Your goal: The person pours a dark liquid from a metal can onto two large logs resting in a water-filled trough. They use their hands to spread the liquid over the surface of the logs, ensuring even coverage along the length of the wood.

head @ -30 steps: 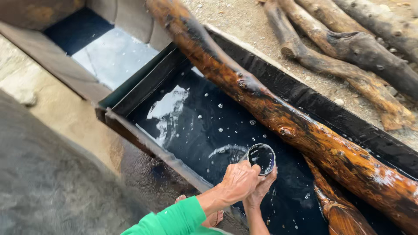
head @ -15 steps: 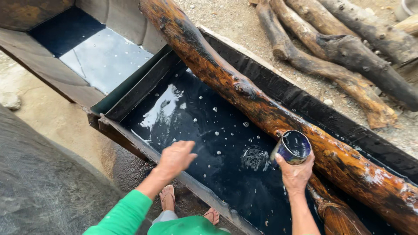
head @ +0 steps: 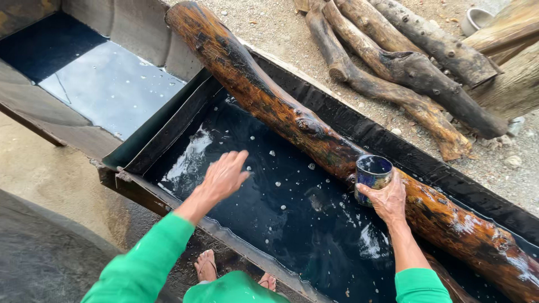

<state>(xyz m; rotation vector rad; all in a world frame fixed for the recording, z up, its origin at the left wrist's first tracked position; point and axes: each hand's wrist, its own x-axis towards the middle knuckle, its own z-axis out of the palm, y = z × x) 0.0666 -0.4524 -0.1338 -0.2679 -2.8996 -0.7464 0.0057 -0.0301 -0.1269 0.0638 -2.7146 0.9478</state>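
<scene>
My right hand grips a small round metal can holding dark liquid. It holds the can upright against a long wet orange-brown log. That log lies lengthwise in a black trough filled with dark, bubbly liquid. My left hand hovers over the liquid near the trough's left end, fingers spread and holding nothing. Both arms wear green sleeves.
A second metal trough with dark liquid joins at the upper left. Several dry logs lie on gravel beyond the trough, with a small bowl at top right. My sandalled feet stand on wet ground below the near rim.
Both hands were together on the can at the liquid's surface. My right hand has lifted the can up to the log, and my left hand has let go and moved left.
</scene>
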